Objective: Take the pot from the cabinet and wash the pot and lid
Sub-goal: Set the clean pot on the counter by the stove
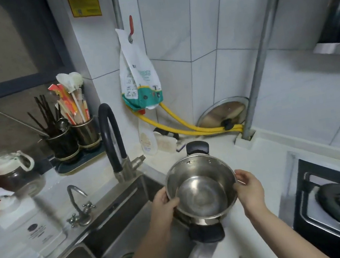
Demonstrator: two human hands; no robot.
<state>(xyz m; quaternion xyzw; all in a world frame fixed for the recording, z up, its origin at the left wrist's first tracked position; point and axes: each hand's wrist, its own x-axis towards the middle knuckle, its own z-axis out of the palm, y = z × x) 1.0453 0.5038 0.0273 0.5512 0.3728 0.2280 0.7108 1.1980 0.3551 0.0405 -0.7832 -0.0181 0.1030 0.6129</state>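
Head view, left to right: two dark round utensil holders (73,137) packed with chopsticks and brushes stand on the white table (261,160). Two faucets follow, one small chrome (78,203), one with a black rubber hose (111,136), beside the steel sink (121,226). A printed bag (138,76) hangs on the tiled wall, its writing too blurred to read. Left hand (164,205) and right hand (248,192) grip the rim of one round stainless pot (201,196) with two black handles, at the sink's right edge. One glass lid (223,113) leans in the corner.

Left hand (165,203) and right hand (248,190) bare (forearms unsleeved).
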